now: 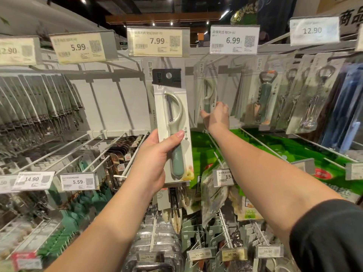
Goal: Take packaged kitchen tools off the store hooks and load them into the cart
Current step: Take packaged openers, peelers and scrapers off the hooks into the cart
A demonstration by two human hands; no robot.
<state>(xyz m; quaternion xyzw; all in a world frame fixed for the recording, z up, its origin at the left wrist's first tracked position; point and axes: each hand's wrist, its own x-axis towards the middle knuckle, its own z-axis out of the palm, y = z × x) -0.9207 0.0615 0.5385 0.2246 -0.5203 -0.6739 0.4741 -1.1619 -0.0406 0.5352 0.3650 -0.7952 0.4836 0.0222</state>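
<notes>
My left hand [157, 156] grips a packaged peeler [172, 122] by its lower half and holds it upright in front of the hook under the 7.99 tag [157, 41]. The peeler has a pale green head and a darker green handle on a white card. My right hand [217, 116] reaches to a second packaged peeler [207, 95] that hangs on the hook under the 6.99 tag [233, 40]. Its fingers pinch the bottom of that pack. No cart is in view.
Packaged bottle openers [265, 95] and corkscrews hang to the right. Rows of grey-handled tools [39, 101] fill the left hooks. Bare white hook rods [110, 107] jut out at centre left. Lower hooks carry more packs, and green bags [275, 150] lie at right.
</notes>
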